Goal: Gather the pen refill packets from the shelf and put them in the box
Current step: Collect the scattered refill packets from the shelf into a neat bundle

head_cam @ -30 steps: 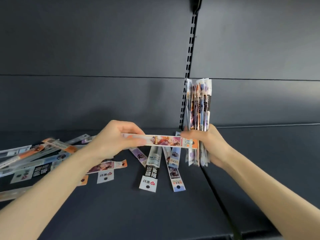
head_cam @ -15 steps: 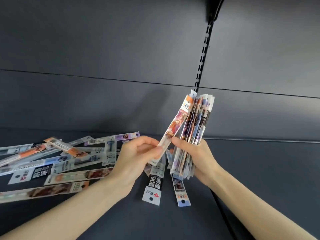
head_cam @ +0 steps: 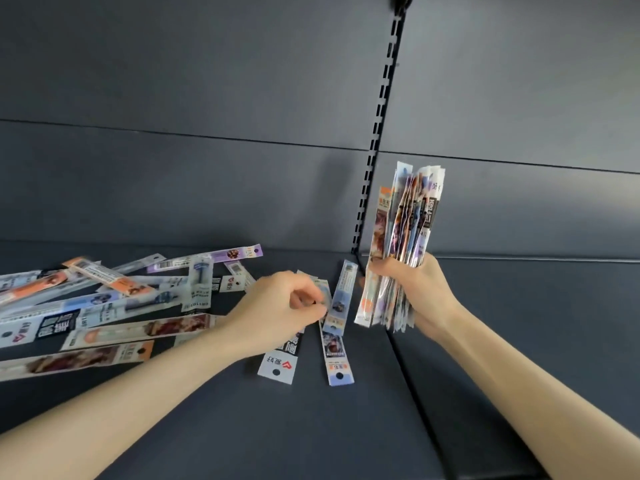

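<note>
My right hand [head_cam: 420, 294] grips an upright bundle of pen refill packets [head_cam: 403, 233] just above the dark shelf [head_cam: 346, 427]. My left hand [head_cam: 280, 306] is down on the shelf, its fingertips pinched on a pale blue packet [head_cam: 325, 299] that lies among three packets in the middle. One of these, a blue-ended packet [head_cam: 334, 351], points toward me beside a black-and-white packet [head_cam: 280, 365]. Several more loose packets [head_cam: 104, 306] lie scattered at the left. No box is in view.
The shelf's dark back panel [head_cam: 207, 168] rises behind, with a slotted black upright [head_cam: 379, 133] just behind the bundle. A seam [head_cam: 419, 410] divides the shelf floor under my right forearm.
The packet that my left hand was passing over has joined the bundle in my right hand. My left hand has dropped to the shelf and pinched another packet.
</note>
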The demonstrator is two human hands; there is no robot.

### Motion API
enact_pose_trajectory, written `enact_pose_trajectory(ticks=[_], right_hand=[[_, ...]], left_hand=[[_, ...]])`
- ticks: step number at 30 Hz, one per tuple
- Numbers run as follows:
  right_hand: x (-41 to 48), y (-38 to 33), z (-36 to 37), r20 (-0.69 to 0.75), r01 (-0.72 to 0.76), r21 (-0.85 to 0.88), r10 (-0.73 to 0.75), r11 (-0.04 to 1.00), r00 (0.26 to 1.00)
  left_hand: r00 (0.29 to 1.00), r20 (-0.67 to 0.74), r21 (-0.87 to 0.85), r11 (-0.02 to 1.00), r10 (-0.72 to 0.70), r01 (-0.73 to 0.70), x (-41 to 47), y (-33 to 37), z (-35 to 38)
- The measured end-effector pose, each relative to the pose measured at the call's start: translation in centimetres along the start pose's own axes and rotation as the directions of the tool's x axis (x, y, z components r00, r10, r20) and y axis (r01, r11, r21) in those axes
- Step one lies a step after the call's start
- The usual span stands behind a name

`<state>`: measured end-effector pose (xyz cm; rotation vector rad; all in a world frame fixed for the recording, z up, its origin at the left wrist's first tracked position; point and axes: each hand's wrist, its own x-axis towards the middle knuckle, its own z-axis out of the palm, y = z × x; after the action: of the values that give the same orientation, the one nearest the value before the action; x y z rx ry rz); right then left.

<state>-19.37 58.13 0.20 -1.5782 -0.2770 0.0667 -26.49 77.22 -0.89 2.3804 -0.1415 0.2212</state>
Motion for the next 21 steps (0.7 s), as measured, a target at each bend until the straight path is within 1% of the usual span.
enact_pose_trajectory(ticks=[2, 4, 5, 6, 8, 10, 11, 14, 16, 18, 20, 21], right_hand=[[0.2, 0.1, -0.9, 0.02, 0.001, -0.029, 0.0, 1.0, 1.0], [0.4, 0.0, -1.9, 0.045, 0.004, -0.05, -0.001, 0.999, 0.999], [0.5, -0.3, -2.5, 0.062, -0.005, -0.053, 0.009, 0.999, 0.998], [0.6, -0.5, -3.2, 0.083, -0.015, -0.055, 0.02, 0.998, 0.996], [0.8, -0.6, -4.8, 0.109, -0.02, -0.075, 0.028, 0.997, 0.994], [1.1, -0.5, -6.2, 0.127, -0.021, -0.115, 0.035, 0.993, 0.991], [1.2, -0.4, -6.8, 0.141, -0.02, -0.132, 0.038, 0.991, 0.989], [1.5, -0.2, -8.0, 0.182, -0.042, -0.138, 0.068, 0.989, 0.981], [1.5, 0.0, -8.5, 0.198, -0.056, -0.14, 0.084, 0.988, 0.977], [1.4, -0.1, -8.7, 0.214, -0.043, -0.16, 0.077, 0.986, 0.974], [1.5, -0.4, -9.0, 0.208, -0.015, -0.148, 0.046, 0.989, 0.977], [1.6, -0.7, -9.2, 0.193, 0.016, -0.134, 0.01, 0.991, 0.981]], left_hand=[[0.999, -0.01, 0.201, 0.979, -0.036, 0.037, 0.5, 0.8, 1.0], [0.998, -0.041, 0.472, 0.88, -0.038, 0.053, 1.2, 1.7, 2.3], [0.997, -0.059, 0.556, 0.828, -0.045, 0.07, 1.7, 2.1, 2.9], [0.996, -0.071, 0.589, 0.803, -0.062, 0.092, 2.0, 2.5, 3.4], [0.99, -0.089, 0.591, 0.795, -0.105, 0.137, 2.7, 3.3, 4.4], [0.983, -0.096, 0.548, 0.817, -0.153, 0.181, 3.4, 3.8, 5.2], [0.978, -0.1, 0.494, 0.844, -0.184, 0.209, 3.7, 4.0, 5.4], [0.955, -0.091, 0.264, 0.918, -0.283, 0.298, 4.4, 4.2, 5.8], [0.944, -0.101, 0.116, 0.939, -0.315, 0.325, 4.6, 4.4, 5.9], [0.939, -0.142, -0.018, 0.949, -0.314, 0.315, 4.7, 4.8, 5.8], [0.948, -0.17, -0.112, 0.961, -0.27, 0.253, 4.7, 5.6, 5.2], [0.959, -0.164, -0.131, 0.968, -0.232, 0.212, 4.7, 6.1, 4.8]])
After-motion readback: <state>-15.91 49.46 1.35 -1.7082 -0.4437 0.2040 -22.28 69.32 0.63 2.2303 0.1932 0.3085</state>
